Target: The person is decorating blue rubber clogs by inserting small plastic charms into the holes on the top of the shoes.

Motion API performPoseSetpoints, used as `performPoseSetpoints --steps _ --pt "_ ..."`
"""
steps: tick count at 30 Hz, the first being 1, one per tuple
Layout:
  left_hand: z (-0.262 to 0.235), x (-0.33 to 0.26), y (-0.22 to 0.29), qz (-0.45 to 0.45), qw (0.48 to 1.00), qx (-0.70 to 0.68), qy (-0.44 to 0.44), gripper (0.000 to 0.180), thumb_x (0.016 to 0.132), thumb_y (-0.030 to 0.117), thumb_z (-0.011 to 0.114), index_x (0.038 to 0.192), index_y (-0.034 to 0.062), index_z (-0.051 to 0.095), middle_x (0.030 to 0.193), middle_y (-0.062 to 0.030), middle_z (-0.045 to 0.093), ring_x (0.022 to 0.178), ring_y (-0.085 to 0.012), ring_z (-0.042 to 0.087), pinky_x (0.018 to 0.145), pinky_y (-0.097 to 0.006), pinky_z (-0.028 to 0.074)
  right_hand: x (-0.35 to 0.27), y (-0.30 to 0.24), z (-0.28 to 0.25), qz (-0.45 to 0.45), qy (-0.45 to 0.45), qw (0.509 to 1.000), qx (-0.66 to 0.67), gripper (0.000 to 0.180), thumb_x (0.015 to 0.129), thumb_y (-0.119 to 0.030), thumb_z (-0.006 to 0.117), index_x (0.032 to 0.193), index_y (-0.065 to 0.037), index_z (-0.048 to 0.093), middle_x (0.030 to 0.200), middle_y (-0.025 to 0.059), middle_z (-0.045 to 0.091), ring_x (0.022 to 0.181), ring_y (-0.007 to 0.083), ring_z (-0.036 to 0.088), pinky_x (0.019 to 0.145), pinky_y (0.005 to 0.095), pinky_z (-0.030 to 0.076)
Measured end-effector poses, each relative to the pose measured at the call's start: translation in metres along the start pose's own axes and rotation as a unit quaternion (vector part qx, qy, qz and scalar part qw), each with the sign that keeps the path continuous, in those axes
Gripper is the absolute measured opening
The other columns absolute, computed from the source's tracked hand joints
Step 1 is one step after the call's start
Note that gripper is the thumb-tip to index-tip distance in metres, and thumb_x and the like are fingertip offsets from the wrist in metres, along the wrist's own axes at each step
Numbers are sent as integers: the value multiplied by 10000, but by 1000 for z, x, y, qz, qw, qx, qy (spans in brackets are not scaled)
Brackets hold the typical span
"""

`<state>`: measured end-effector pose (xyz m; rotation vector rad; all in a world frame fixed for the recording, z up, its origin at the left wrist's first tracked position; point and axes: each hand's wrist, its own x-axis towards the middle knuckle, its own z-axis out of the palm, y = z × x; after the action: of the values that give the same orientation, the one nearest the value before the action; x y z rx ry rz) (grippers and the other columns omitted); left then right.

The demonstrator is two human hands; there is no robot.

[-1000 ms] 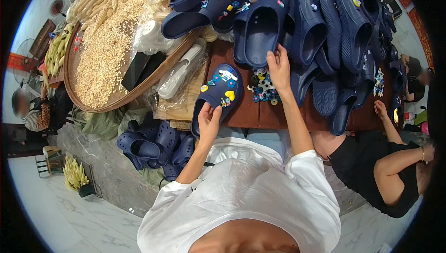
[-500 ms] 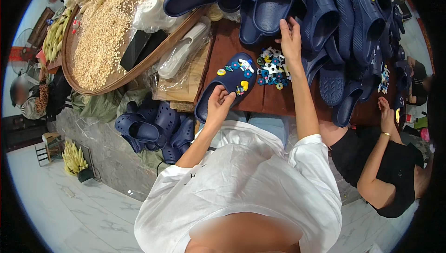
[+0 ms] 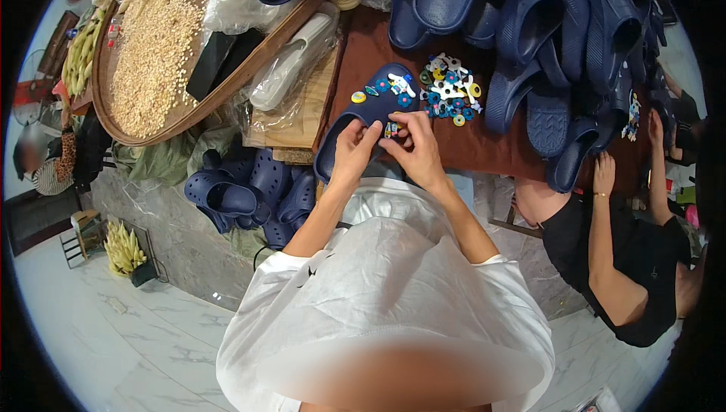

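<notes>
A navy clog (image 3: 340, 126) lies on the brown cloth in front of me, its toe pointing away. Several colourful shoe charms (image 3: 398, 84) sit on its upper, among them a round yellow one and a white figure. My left hand (image 3: 354, 152) grips the clog at its opening, fingers curled over the rim. On the clog's right side my right hand (image 3: 417, 153) is closed, thumb and forefinger around a small yellow-and-blue charm (image 3: 391, 129); its fingers partly cover it. Just beyond the right hand lies a pile of loose charms (image 3: 449, 93) in white, blue and yellow.
Navy clogs (image 3: 522, 11) are heaped along the far and right side of the brown cloth (image 3: 484, 144). More clogs (image 3: 234, 196) lie low at the left. A wooden-rimmed tray (image 3: 162, 138) of pale kernels and a bagged white shoe (image 3: 291, 64) stand left. A co-worker's hand (image 3: 603, 174) rests at the table's right.
My right hand has come back from the navy clogs at the far side to the decorated clog, where its fingers now close at the charms. My left hand stays on the clog.
</notes>
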<state>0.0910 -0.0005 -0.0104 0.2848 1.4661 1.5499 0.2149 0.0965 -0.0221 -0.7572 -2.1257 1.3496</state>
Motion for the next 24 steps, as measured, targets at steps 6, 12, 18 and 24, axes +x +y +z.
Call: performPoseSetpoints --steps 6,12,18,24 --pt "-3 6 -13 35 999 9 12 224 999 146 591 1158 -10 609 1008 -26 671 875 -59 600 750 -204 469 4 17 -1 14 -23 999 36 396 816 -171 803 1160 -56 643 1100 93 537 883 177 621 723 300 534" --pt "3 8 -21 51 997 -51 32 179 1012 86 525 1148 -12 587 1035 -46 667 886 -68 598 770 -222 478 2 20 7 -103 15 993 -60 350 833 -125 749 1140 -23 615 1072 142 557 942 313 624 756 390 545" --pt "7 15 -43 130 987 -23 86 214 1018 67 489 1196 -17 574 1076 -55 655 954 -100 590 847 -254 477 6 29 28 -205 102 952 -204 291 820 -102 684 1070 0 577 1015 176 570 934 361 607 747 429 533" --pt "12 17 -46 162 981 21 106 210 1026 78 484 1187 -27 568 1054 -57 651 938 -105 583 839 -260 476 19 48 31 -177 121 967 -136 129 857 -101 608 954 -17 591 878 148 594 756 354 618 659 439 511"
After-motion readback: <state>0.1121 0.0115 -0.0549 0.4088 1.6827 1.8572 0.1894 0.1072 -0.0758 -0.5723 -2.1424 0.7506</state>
